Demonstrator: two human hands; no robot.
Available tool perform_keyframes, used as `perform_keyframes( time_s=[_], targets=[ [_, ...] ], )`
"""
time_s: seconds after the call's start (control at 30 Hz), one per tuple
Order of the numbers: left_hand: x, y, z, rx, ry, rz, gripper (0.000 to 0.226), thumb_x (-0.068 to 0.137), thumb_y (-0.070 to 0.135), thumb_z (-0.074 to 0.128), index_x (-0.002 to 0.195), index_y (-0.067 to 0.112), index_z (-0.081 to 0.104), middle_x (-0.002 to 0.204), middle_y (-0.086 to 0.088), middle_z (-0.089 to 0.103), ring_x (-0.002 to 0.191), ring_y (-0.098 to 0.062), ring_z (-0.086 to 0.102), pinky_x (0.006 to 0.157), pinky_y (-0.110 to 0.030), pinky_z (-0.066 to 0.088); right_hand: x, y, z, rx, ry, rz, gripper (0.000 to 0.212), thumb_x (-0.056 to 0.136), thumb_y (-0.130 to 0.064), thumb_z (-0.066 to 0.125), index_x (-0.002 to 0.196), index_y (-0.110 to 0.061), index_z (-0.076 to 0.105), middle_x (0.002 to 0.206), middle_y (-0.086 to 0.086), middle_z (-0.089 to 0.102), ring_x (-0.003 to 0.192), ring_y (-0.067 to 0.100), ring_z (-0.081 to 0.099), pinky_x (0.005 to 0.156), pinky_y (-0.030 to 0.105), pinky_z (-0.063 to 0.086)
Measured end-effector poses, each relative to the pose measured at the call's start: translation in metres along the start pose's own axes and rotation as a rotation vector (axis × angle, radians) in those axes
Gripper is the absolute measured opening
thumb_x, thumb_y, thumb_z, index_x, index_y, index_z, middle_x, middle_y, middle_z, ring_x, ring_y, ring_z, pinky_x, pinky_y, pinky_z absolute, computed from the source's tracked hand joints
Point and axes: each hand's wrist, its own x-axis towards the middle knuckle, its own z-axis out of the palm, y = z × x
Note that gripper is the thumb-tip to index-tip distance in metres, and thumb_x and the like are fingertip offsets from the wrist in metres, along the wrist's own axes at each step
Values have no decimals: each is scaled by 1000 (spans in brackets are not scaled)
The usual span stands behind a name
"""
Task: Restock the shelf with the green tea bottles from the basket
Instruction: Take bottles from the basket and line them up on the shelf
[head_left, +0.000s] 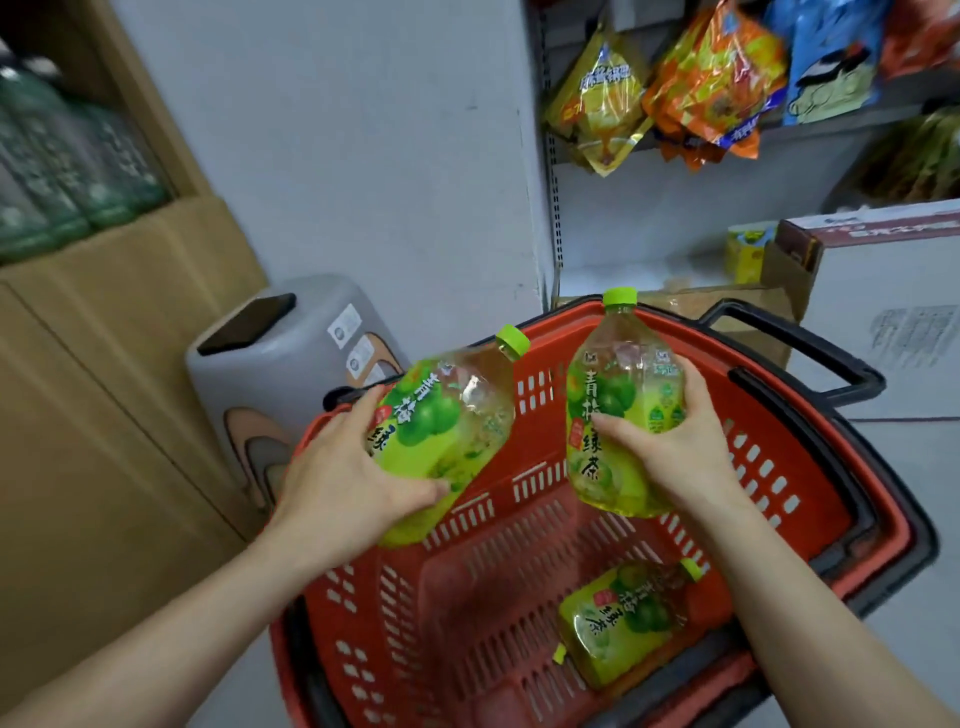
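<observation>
My left hand grips a green tea bottle with a green cap, tilted to the right above the left side of the red basket. In my right hand is a second green tea bottle, held nearly upright over the basket's far half. A third green tea bottle lies on its side on the basket floor at the near right. The basket is red plastic mesh with black handles.
A cardboard box with dark green bottles on top stands at the left. A grey appliance sits behind the basket. Snack bags hang on a white shelf rack at the upper right. White and brown cartons stand at the right.
</observation>
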Motion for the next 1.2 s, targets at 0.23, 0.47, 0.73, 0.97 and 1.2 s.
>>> perform_keyframes(
  time_s=[0.23, 0.47, 0.73, 0.97, 1.2],
  targets=[
    [-34, -18, -19, -749, 31, -227, 67, 41, 29, 87, 101, 38, 60, 84, 16, 75, 76, -10, 72, 55, -22, 55, 1, -12, 31, -18, -384, -25, 92, 55, -23, 91, 134, -33, 45, 111, -4, 68, 95, 17, 69, 89, 45, 56],
    [-59, -41, -43, -913, 122, -336, 65, 43, 27, 85, 106, 23, 66, 89, -4, 76, 79, -25, 73, 59, -32, 57, -6, -32, 60, 102, -529, -65, 79, 64, -9, 86, 127, -35, 46, 111, -3, 68, 91, 10, 70, 73, 23, 59],
    [-81, -43, -93, -985, 348, -291, 58, 49, 38, 78, 102, 14, 68, 95, -8, 75, 81, -23, 73, 54, -30, 57, -24, -84, 104, 451, -731, -60, 72, 59, -9, 81, 126, -23, 56, 102, 7, 75, 87, 26, 74, 67, 39, 60],
    [-159, -52, -150, -830, 555, -335, 76, 47, 31, 76, 120, 35, 54, 91, 10, 75, 77, -11, 72, 53, -25, 54, -82, -154, 179, 783, -1184, 154, 57, 64, -38, 72, 116, -16, 66, 99, 8, 76, 79, 23, 74, 61, 35, 60],
    [-236, -63, -216, -609, 884, -443, 88, 43, 35, 83, 122, 54, 48, 102, -12, 71, 79, -29, 73, 60, -39, 57, -166, -211, 233, 849, -1377, -85, 79, 66, -30, 79, 138, -37, 47, 122, -3, 69, 106, 22, 69, 79, 35, 59]
  ],
)
